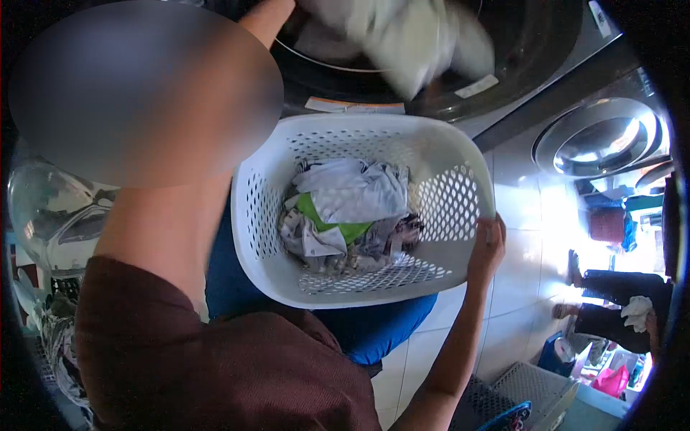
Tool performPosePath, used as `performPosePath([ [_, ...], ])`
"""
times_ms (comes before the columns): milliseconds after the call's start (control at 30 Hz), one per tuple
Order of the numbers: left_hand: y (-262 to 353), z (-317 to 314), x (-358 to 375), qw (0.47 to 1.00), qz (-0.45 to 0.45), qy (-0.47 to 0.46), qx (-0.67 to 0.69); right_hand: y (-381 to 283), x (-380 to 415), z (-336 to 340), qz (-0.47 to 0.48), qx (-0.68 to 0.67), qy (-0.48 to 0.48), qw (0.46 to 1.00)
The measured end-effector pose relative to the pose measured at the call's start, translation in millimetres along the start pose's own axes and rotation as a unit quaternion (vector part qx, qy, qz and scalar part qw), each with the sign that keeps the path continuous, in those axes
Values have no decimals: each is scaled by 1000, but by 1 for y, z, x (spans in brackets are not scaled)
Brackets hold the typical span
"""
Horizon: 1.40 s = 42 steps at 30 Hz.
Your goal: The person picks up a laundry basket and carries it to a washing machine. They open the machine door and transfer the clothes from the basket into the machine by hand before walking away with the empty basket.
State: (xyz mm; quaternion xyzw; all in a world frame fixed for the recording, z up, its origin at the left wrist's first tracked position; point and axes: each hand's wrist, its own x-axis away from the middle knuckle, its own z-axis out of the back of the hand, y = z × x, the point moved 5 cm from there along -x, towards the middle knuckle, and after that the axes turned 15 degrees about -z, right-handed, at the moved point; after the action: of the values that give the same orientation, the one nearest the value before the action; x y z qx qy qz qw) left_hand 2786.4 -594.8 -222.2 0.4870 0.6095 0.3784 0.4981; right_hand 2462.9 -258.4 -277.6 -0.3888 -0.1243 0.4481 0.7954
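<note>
A white perforated laundry basket (460,194) rests on my blue-trousered lap. Inside it lies a heap of crumpled clothes (348,208), white and grey with a green piece. My right hand (487,244) grips the basket's right rim. My left arm stretches up to the open front-loading washer drum (517,65), and my left hand (280,8) is at the top edge of the frame. It meets a blurred pale cloth (410,39) hanging in front of the drum mouth, and the cloth hides its fingers.
The washer's open glass door (50,208) stands at my left. A second machine with a round chrome door (604,136) is to the right. Another person (618,302) crouches on the white tiled floor at right, holding a white cloth. A grey basket (532,388) sits at bottom right.
</note>
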Motion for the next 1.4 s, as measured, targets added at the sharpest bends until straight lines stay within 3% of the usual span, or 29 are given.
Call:
performPosePath([
  [133, 1, 28, -10, 973, -202, 91, -59, 2, -1, -3, 1, 14, -7, 1000],
  [167, 5, -17, 36, 930, -196, -89, -298, 1, -2, -3, 4, 27, -2, 1000],
  [200, 11, -50, 95, 845, -459, -115, -251, 2, -1, -2, 5, 41, 5, 999],
  [267, -47, -82, 192, 735, -349, -514, -271, 9, -1, -3, -8, 22, 7, 1000],
  [300, -72, -88, 221, 691, -189, -610, -339, 8, 0, -4, -17, 12, 2, 1000],
  [333, -101, -85, 250, 578, -153, -666, -446, 8, -2, -3, -25, 2, -1, 1000],
  [433, -206, -30, 286, 593, -222, -514, -579, 9, -3, -1, -10, 7, -7, 1000],
  [533, -208, -35, 312, 600, -110, -617, -497, 11, -3, -2, -18, -7, 4, 1000],
  [567, -199, -42, 308, 610, -132, -619, -476, 9, -2, -1, -21, -7, 10, 1000],
  [700, -60, -92, 242, 582, -315, -570, -487, 9, -2, -1, -17, -26, -7, 999],
  [733, -22, -96, 228, 554, -426, -501, -511, 6, 0, 0, -18, -22, -8, 1000],
  [800, 49, -98, 205, 559, -553, -363, -500, 3, 1, 0, -16, -18, -11, 1000],
  [900, 95, -91, 192, 609, -541, -238, -529, 1, 2, 1, -13, -14, -6, 1000],
  [1033, 118, -111, 231, 543, -610, -338, -468, 3, 0, 0, 7, -3, 4, 1000],
  [1100, 135, -91, 197, 639, -554, -227, -482, 5, 1, -1, 5, -1, 1, 1000],
  [1167, 136, -101, 195, 639, -514, -199, -537, 5, 0, -1, -22, -5, -7, 1000],
  [1200, 104, -107, 206, 613, -483, -332, -530, 6, -1, 1, -12, -1, -8, 1000],
  [1267, 69, -117, 244, 449, -507, -547, -493, 6, 0, 0, 7, -1, -15, 1000],
  [1367, 106, -120, 239, 558, -567, -445, -410, -5, 3, 3, -20, -11, 14, 1000],
  [1400, 110, -119, 233, 655, -443, -507, -343, 7, 1, 2, -27, -69, 11, 997],
])
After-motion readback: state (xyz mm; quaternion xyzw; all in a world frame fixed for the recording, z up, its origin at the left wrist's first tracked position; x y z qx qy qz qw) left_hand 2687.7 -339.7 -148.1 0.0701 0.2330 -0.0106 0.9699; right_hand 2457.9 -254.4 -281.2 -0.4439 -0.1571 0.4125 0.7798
